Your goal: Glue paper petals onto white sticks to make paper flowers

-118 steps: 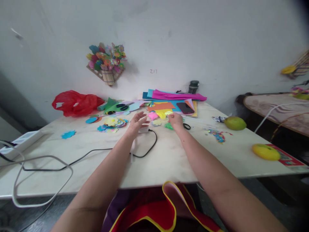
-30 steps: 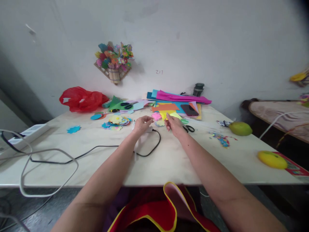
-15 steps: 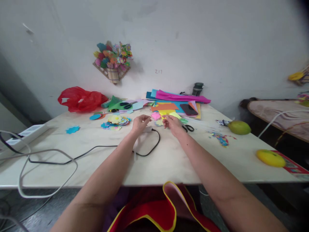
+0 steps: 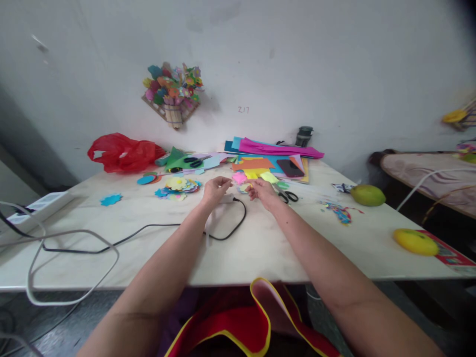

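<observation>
My left hand (image 4: 216,191) is above the middle of the table, thumb and fingertips pinched together. Anything between them is too small to make out. Under it lies a white device (image 4: 227,199), mostly hidden, with a black cord (image 4: 245,213) running from it. To the right, my right hand (image 4: 263,193) also has its fingers curled into a pinch, its contents unclear. Just beyond the hands are a pink paper piece (image 4: 239,177), a yellow piece (image 4: 252,174) and a pale yellow-green piece (image 4: 268,177). Black-handled scissors (image 4: 292,196) lie beside my right hand.
Left of my hands sit stacked paper flowers (image 4: 182,186) and a blue flower (image 4: 111,199). Coloured sheets (image 4: 256,163), a phone (image 4: 290,168) and a red bag (image 4: 121,152) are behind. A power strip (image 4: 48,202) stands left; mangoes (image 4: 368,195) lie right.
My right hand has shifted slightly left, its fingers curling further, and the yellow piece behind it shows more clearly. My left hand stays almost in place. The whole view has shifted a little.
</observation>
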`<state>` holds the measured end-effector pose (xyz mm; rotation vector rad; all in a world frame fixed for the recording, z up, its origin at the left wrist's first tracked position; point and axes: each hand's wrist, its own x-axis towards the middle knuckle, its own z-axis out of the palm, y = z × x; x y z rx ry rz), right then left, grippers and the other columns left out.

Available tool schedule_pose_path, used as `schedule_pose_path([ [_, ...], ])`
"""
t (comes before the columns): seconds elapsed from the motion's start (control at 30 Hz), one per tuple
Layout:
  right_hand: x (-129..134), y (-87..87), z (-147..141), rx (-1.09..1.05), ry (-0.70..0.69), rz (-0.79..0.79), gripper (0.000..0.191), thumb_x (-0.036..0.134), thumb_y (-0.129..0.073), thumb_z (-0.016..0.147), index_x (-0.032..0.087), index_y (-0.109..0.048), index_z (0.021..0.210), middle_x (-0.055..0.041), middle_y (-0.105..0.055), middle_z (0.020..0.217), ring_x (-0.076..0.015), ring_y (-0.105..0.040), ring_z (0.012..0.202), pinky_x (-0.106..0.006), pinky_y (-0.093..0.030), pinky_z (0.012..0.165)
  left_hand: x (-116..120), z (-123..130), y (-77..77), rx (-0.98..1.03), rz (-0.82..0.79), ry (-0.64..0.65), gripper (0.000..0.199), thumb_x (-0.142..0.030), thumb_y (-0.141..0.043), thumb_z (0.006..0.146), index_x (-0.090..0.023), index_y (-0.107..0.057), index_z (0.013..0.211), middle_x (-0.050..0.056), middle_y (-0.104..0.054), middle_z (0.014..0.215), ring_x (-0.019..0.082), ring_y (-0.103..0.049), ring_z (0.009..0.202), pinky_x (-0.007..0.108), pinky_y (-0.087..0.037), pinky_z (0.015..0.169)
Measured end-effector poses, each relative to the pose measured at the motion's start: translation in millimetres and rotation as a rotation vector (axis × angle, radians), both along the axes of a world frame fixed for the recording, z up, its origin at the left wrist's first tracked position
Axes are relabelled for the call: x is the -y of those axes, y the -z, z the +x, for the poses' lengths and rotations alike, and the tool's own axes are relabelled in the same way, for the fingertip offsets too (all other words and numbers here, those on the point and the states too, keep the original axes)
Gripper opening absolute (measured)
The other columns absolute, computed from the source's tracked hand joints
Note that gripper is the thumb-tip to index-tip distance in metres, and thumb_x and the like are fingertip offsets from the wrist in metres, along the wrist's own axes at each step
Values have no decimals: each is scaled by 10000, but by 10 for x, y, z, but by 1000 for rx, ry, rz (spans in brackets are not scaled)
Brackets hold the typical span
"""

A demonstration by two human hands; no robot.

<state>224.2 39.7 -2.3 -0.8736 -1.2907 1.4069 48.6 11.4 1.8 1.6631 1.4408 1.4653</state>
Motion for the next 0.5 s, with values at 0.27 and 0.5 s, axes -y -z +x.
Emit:
schedule_pose_path([
  [0.27,17,-9,22,108,16,55,284,421,-594,722,142,-550,692,40,-515,461,-34,-373,319,-157,-251,273,-12,-10,19,-5,-6,-4,316,-422,-566,686,-146,-640,821,82,-681,792,170,-607,716,244,-491,558],
  [0.5,-16,30,-19,149,-45,103,235,256,-715,602,134,-582,751,19,-588,562,-69,-514,447,-167,-403,366,-44,-27,46,-25,8,-21,317,-425,-560,688,-145,-638,815,77,-683,778,155,-604,674,228,-476,541],
])
